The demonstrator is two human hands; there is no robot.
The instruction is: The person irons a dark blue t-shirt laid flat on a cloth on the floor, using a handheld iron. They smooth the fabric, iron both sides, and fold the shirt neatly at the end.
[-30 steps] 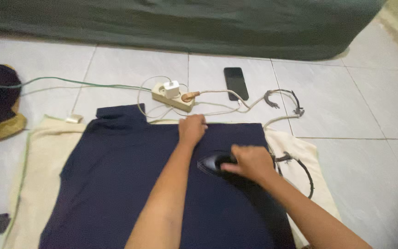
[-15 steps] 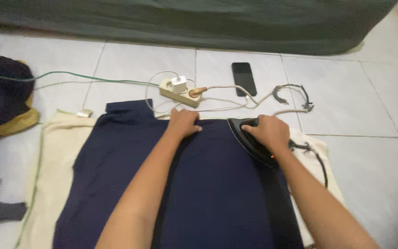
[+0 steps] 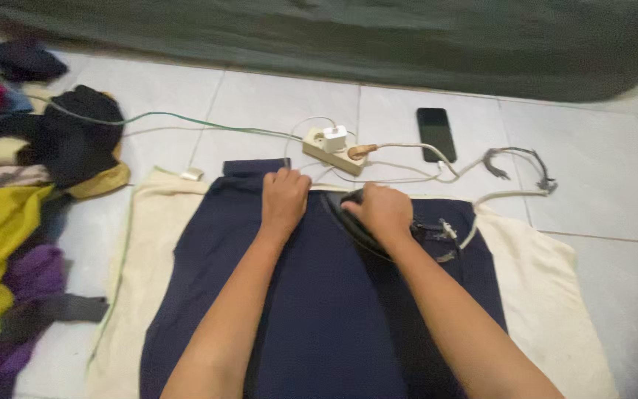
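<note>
A dark navy garment (image 3: 319,310) lies spread on a cream cloth (image 3: 548,295) on the tiled floor. My left hand (image 3: 284,198) presses flat on the garment near its top edge. My right hand (image 3: 382,210) grips the handle of a black clothes iron (image 3: 348,222), which rests on the garment just right of the left hand. The iron's cord (image 3: 481,199) runs off to the right and back toward a power strip.
A cream power strip (image 3: 332,149) with a white charger and plug sits beyond the garment. A black phone (image 3: 436,133) lies on the tiles. A pile of coloured clothes (image 3: 9,222) is at left. A dark green mattress edge (image 3: 334,44) runs along the back.
My right hand has slid the iron up and leftward on the garment, closer to my left hand. The view has shifted, bringing the clothes pile at left into sight.
</note>
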